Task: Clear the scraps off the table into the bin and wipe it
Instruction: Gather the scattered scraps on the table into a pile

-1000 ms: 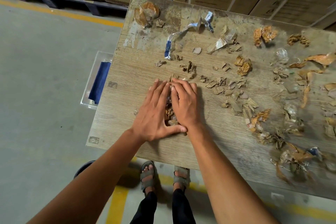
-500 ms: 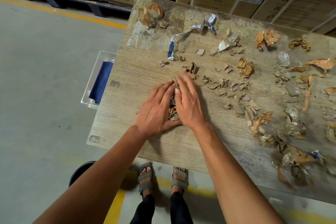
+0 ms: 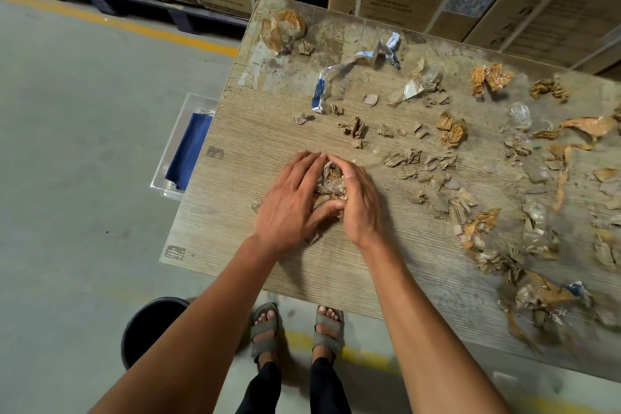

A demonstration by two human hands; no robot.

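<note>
Both hands are down on the table (image 3: 235, 239) — left hand (image 3: 289, 202) and right hand (image 3: 361, 200) cupped together, fingers curled round a heap of paper scraps (image 3: 331, 183), the grip of each clenched on that bundle. The heap sits near the table's left end, close to its near edge. Right of the hands, loose scraps of torn cardboard (image 3: 440, 191) lie scattered across the table, and a crumpled blue-and-white wrapper (image 3: 339, 76) lies beyond them toward the far edge. On the floor left of the table — a black bin (image 3: 148, 326) by the person's sandalled feet, and a clear tray with a blue cloth (image 3: 190, 149).
</note>
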